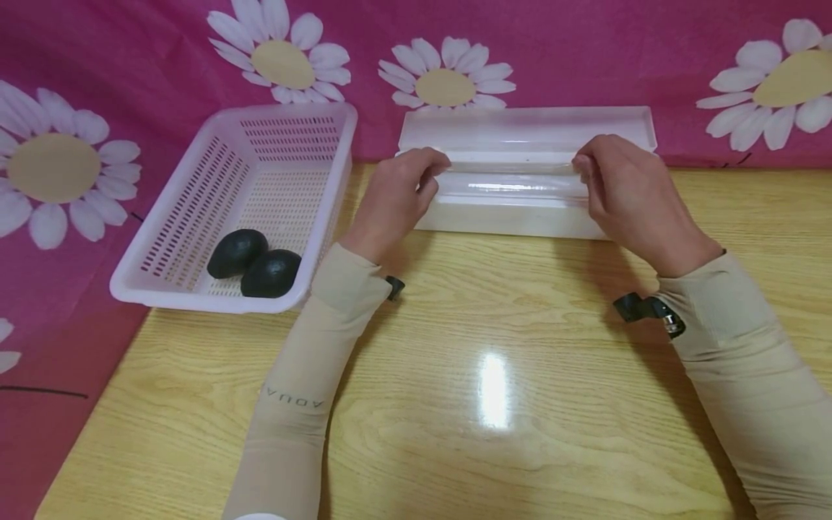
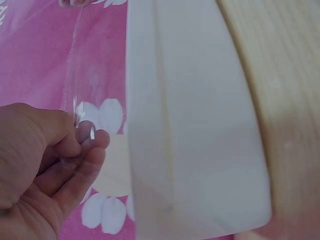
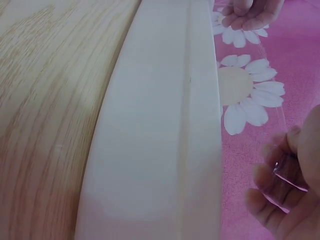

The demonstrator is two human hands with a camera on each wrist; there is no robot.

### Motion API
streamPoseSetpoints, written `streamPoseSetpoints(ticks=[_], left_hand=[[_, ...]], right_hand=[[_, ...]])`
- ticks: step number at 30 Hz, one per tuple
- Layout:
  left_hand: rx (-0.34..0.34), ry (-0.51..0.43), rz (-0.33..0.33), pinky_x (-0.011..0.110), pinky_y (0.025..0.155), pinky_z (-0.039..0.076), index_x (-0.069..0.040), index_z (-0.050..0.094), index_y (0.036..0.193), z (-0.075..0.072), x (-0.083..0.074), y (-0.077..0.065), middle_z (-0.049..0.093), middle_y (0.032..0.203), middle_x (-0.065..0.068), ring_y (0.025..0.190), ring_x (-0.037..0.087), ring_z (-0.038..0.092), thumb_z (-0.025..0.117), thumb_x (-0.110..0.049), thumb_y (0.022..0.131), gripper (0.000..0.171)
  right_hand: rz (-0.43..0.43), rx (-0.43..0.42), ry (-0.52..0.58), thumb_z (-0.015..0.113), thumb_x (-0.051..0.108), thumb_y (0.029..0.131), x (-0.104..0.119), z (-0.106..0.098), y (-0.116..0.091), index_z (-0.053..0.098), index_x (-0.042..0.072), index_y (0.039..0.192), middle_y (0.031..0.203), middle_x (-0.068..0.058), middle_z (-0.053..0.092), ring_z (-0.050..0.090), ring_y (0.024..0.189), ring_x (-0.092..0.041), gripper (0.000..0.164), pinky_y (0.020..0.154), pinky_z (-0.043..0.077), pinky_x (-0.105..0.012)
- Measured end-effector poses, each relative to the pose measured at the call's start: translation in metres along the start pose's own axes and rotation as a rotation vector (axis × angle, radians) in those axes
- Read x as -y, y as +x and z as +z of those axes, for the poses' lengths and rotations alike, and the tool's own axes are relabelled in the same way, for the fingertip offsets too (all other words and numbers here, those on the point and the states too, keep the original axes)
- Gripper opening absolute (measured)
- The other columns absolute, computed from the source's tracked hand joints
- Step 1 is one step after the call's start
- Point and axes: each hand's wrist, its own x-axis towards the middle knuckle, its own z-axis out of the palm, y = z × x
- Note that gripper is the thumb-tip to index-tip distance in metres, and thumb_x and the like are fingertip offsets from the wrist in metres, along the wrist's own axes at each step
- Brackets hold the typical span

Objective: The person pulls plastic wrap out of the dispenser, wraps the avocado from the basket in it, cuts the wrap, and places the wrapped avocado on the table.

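A white cling film dispenser box (image 1: 513, 219) lies lengthwise at the back of the table, its lid (image 1: 526, 128) raised against the backdrop. Inside it shows the shiny roll of film (image 1: 500, 186). My left hand (image 1: 395, 195) pinches one corner of the clear cling film (image 2: 82, 75) between thumb and fingers, above the box's left end. Over the right end, my right hand (image 1: 633, 198) pinches the other corner. In the left wrist view the film's edge runs taut from one hand to the other. The right wrist view shows clear film across the right hand's fingers (image 3: 267, 210).
Left of the box stands a white perforated plastic basket (image 1: 341, 195) holding two dark avocados (image 1: 237, 253), (image 1: 271, 273). A pink cloth (image 1: 565, 50) with white daisies hangs behind the wooden table (image 1: 442, 433). Both forearms reach in over the table's front part.
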Motion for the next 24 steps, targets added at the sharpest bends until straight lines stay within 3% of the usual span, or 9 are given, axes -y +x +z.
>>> streamPoseSetpoints(ticks=[7,16,24], left_hand=[[0.010,0.034,-0.036,0.032,0.104,0.056,-0.002,0.073,0.122,-0.008,-0.004,-0.001,0.076,0.121,0.013,0.111,0.023,0.073,0.059,-0.001,0.101,0.026],[-0.044,0.032,-0.021,0.031,0.094,0.059,-0.002,0.075,0.108,-0.010,-0.006,-0.001,0.078,0.108,0.012,0.097,0.022,0.071,0.060,-0.005,0.102,0.017],[-0.132,0.035,0.009,0.031,0.091,0.060,-0.001,0.075,0.104,-0.013,-0.012,-0.003,0.078,0.104,0.013,0.092,0.024,0.071,0.059,-0.005,0.102,0.017]], right_hand=[[-0.012,-0.012,-0.003,0.051,0.004,0.105,0.001,-0.002,0.000,0.060,-0.011,0.101,0.086,-0.023,0.059,0.056,0.074,-0.035,0.018,0.069,0.045,-0.048],[-0.006,-0.019,-0.005,0.050,0.005,0.105,0.005,-0.007,0.001,0.059,-0.011,0.103,0.087,-0.023,0.058,0.055,0.076,-0.036,0.018,0.070,0.044,-0.051],[0.006,-0.022,-0.004,0.050,0.007,0.106,0.008,-0.012,0.001,0.059,-0.010,0.104,0.089,-0.023,0.057,0.053,0.078,-0.036,0.019,0.072,0.043,-0.051]])
